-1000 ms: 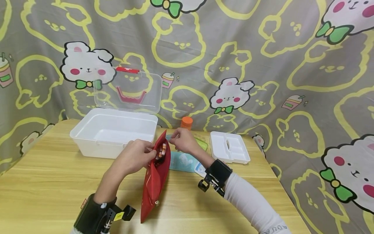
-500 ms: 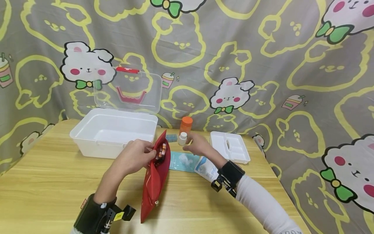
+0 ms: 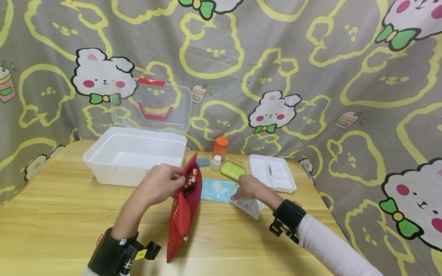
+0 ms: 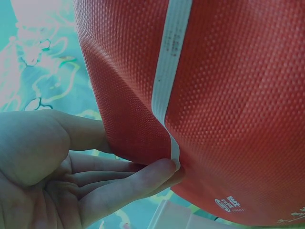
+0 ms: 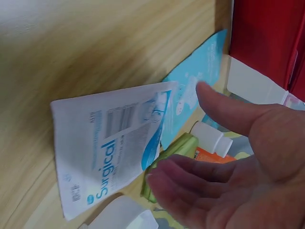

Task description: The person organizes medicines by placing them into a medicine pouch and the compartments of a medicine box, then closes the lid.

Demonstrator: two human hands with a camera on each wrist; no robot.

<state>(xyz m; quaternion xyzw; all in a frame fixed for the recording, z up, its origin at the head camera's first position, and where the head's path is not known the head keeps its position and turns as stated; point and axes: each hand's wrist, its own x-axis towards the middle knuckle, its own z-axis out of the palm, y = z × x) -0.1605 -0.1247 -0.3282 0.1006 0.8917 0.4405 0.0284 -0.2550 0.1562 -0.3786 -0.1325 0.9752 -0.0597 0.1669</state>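
The left hand (image 3: 161,185) pinches the edge of a red pouch (image 3: 186,214), which stands upright with its top gaping and striped items (image 3: 191,178) inside. In the left wrist view, fingers and thumb grip the red fabric (image 4: 228,95) by a white strip. Over the white "Surgical" packet (image 3: 249,205) is the right hand (image 3: 253,188); in the right wrist view its thumb and fingers stand apart beside the packet (image 5: 109,143), with nothing between them. A light blue packet (image 3: 216,190) lies between pouch and white packet.
An open white box (image 3: 121,174) with a clear raised lid stands at the back left. Behind the packets are a green case (image 3: 233,170), a small white bottle (image 3: 216,163), an orange bottle (image 3: 221,146) and a blue case (image 3: 203,162). A white tray (image 3: 283,184) is at right.
The right hand has moved from beside the pouch opening, past the small white bottle, toward the right and nearer to the white packet. The left hand and pouch have stayed in place.
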